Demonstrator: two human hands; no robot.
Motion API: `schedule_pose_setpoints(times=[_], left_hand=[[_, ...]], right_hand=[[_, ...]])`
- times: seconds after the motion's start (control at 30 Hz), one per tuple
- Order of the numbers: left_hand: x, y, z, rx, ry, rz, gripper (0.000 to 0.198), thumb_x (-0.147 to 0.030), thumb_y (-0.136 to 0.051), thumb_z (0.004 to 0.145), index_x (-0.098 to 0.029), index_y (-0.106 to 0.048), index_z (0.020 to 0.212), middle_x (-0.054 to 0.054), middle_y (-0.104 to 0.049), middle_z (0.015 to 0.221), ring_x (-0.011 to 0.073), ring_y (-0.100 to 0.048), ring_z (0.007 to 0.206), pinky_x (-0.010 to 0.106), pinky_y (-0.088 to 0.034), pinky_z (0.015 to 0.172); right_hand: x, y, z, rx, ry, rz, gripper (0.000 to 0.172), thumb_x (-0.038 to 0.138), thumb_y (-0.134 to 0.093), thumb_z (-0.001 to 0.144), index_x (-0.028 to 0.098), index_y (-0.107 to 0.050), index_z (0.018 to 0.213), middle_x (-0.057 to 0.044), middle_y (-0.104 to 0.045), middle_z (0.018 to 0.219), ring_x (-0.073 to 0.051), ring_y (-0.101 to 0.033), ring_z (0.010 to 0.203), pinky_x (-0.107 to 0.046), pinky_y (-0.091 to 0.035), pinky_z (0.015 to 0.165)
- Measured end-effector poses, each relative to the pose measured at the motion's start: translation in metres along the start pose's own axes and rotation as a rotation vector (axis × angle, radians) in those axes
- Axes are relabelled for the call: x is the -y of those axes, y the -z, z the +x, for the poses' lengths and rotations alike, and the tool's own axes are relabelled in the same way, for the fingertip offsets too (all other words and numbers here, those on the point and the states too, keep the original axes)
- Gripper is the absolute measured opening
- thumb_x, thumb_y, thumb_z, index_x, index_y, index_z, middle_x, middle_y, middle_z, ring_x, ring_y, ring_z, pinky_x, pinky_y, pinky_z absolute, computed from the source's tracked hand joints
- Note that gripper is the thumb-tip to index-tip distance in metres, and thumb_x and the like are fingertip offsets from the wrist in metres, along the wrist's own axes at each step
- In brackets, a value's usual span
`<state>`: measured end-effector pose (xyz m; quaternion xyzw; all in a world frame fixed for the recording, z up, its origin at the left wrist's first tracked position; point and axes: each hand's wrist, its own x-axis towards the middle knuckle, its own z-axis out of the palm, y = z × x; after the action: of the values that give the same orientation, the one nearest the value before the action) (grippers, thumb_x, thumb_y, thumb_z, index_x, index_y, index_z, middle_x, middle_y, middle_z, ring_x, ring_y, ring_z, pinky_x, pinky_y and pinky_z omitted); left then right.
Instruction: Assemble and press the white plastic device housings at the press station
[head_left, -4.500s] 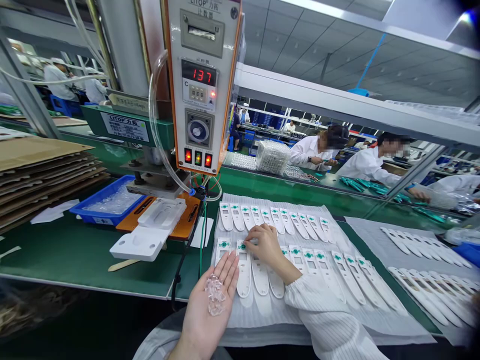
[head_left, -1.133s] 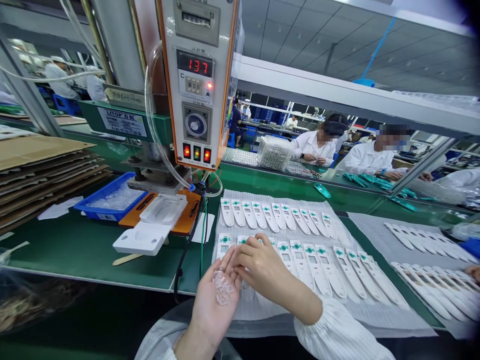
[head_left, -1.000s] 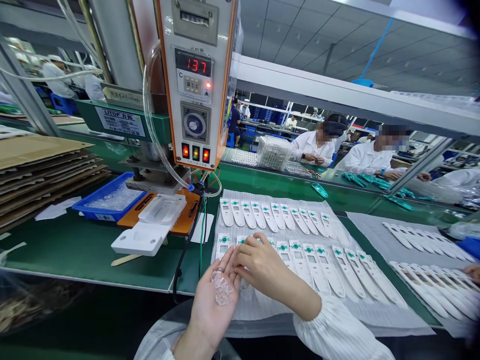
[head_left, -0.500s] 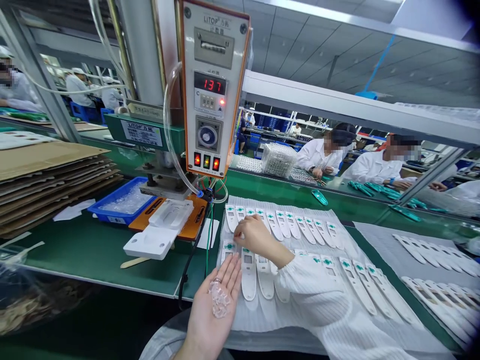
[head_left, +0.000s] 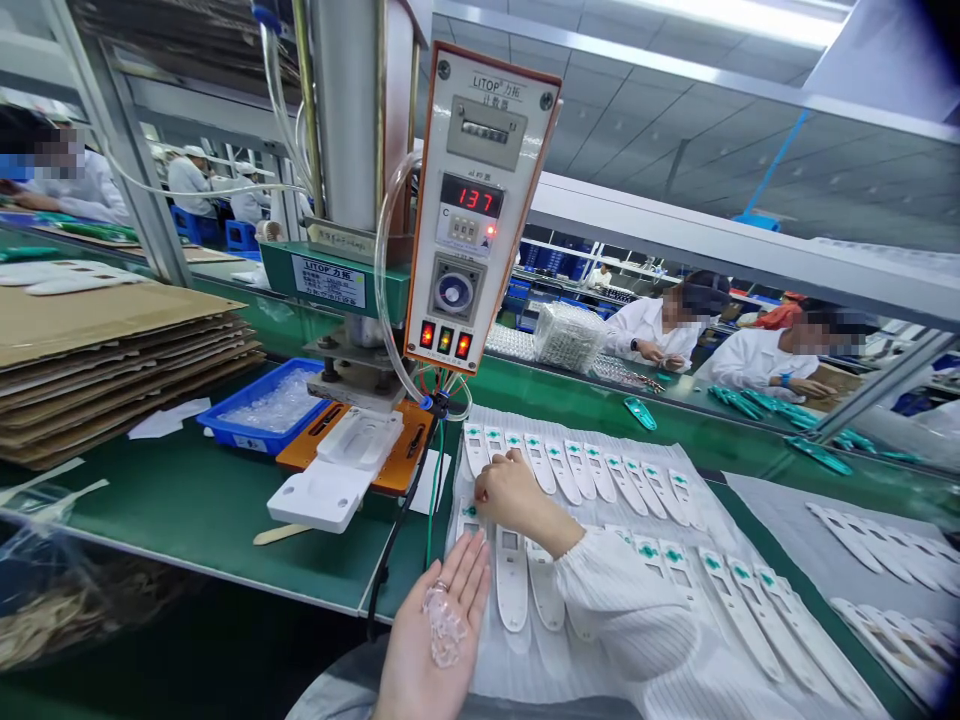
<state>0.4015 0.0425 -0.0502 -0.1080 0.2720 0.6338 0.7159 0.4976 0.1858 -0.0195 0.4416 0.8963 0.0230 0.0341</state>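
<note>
Clear pieces point(head_left: 444, 624) in left hand point(head_left: 427, 620); right hand point(head_left: 510, 495) on white strips point(head_left: 511, 585).

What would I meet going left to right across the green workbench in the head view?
Stack of cardboard sheets → blue plastic tray → orange press plate → white plastic strips with green marks → grey sheet
</note>
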Motion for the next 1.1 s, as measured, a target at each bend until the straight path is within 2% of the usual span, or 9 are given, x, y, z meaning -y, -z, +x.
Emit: schedule_pose_setpoints(times=[0.4, 0.53, 0.7, 0.87, 1.1], left_hand=[[-0.001, 0.0, 0.002, 0.005, 0.014, -0.021, 0.052, -0.024, -0.027, 0.097, -0.006, -0.038, 0.144, 0.021, -0.064, 0.125, 0.0228, -0.068, 0.107, 0.031, -0.06, 0.084], [-0.002, 0.003, 0.004, 0.021, 0.04, -0.057, 0.054, -0.025, -0.028, 0.096, -0.012, -0.032, 0.149, 0.019, -0.061, 0.131, 0.0223, -0.067, 0.108, 0.031, -0.059, 0.086], [-0.002, 0.006, 0.005, 0.033, 0.035, -0.066, 0.057, -0.024, -0.028, 0.096, -0.015, -0.02, 0.152, 0.021, -0.055, 0.137, 0.023, -0.065, 0.111, 0.033, -0.058, 0.089], [-0.002, 0.0, 0.0, -0.005, 0.0, -0.013, 0.055, -0.021, -0.031, 0.096, -0.01, -0.027, 0.15, 0.023, -0.058, 0.133, 0.0237, -0.067, 0.108, 0.033, -0.06, 0.086], [-0.004, -0.005, -0.003, -0.011, -0.021, 0.004, 0.052, -0.023, -0.028, 0.097, -0.008, -0.034, 0.147, 0.022, -0.062, 0.129, 0.0228, -0.068, 0.106, 0.03, -0.061, 0.081]], right_hand=[[0.012, 0.003, 0.0, -0.005, 0.013, -0.089, 0.02, 0.019, -0.057, 0.079, 0.009, -0.073, 0.086, -0.015, -0.071, 0.091, -0.025, -0.057, 0.095, -0.039, -0.029, 0.085], [0.006, 0.004, -0.003, -0.011, 0.03, -0.068, 0.018, 0.017, -0.057, 0.08, 0.014, -0.074, 0.086, -0.011, -0.072, 0.091, -0.023, -0.056, 0.095, -0.039, -0.028, 0.086], [-0.004, -0.002, -0.008, -0.047, 0.09, -0.027, 0.024, 0.017, -0.054, 0.086, 0.026, -0.074, 0.095, -0.005, -0.07, 0.097, -0.02, -0.053, 0.098, -0.037, -0.025, 0.089], [-0.004, -0.008, -0.013, -0.084, 0.133, -0.021, 0.026, 0.017, -0.051, 0.089, 0.027, -0.075, 0.093, -0.005, -0.068, 0.093, -0.02, -0.05, 0.097, -0.038, -0.024, 0.09], [-0.002, -0.01, -0.01, -0.126, 0.148, -0.039, 0.022, 0.023, -0.05, 0.092, 0.019, -0.072, 0.086, -0.007, -0.067, 0.092, -0.02, -0.05, 0.097, -0.039, -0.025, 0.091]])
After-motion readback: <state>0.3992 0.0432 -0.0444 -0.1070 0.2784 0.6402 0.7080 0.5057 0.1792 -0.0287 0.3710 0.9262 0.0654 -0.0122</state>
